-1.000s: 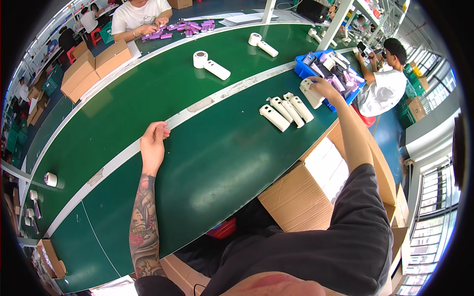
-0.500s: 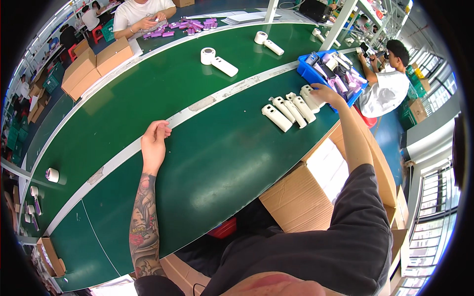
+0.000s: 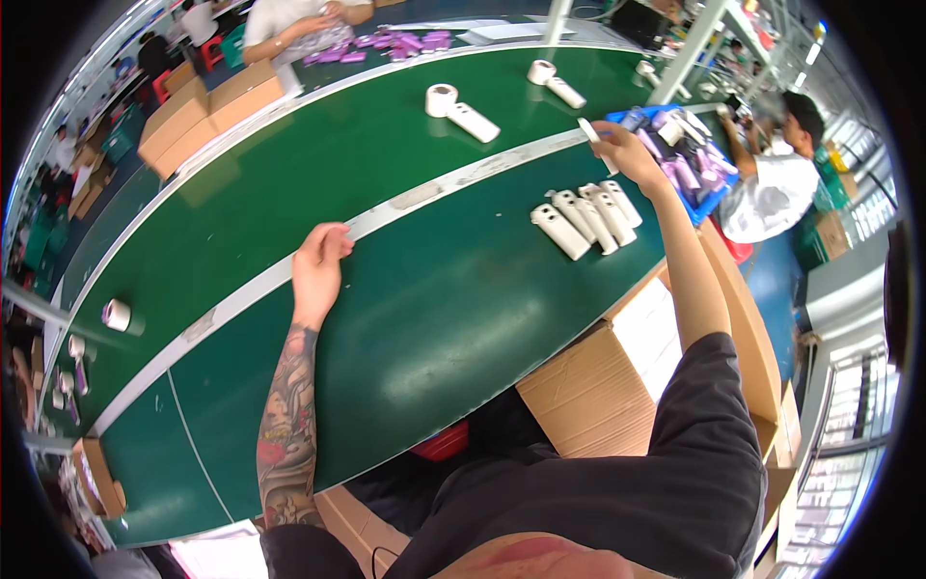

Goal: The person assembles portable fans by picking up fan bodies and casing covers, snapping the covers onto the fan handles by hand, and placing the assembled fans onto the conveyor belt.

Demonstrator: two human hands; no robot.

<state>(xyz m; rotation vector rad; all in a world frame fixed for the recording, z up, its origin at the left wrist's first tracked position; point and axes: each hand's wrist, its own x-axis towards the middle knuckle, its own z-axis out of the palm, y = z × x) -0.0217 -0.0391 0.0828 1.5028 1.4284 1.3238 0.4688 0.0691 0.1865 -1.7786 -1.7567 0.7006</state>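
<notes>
My right hand (image 3: 625,154) pinches a thin white plastic casing piece (image 3: 591,133), held up beside a blue bin (image 3: 696,214). Violet, white and dark parts fill that bin. Just below the hand, several white handle casings (image 3: 560,232) lie side by side on the green tabletop (image 3: 434,318). Over the table, near the pale dividing strip (image 3: 422,195), my left hand (image 3: 320,270) hangs with its fingers curled together, and no object shows in it.
On the green belt beyond the strip lie white handheld devices with round heads (image 3: 463,114). Cardboard boxes (image 3: 207,116) stand at the far left; an open carton (image 3: 598,386) is beside me. Across the belt a person (image 3: 304,27) handles violet parts; another person (image 3: 776,183) sits at right.
My right hand has lifted off the row of casings and moved up and left, now with a thin white piece in it. The left hand stays curled, almost where it was.
</notes>
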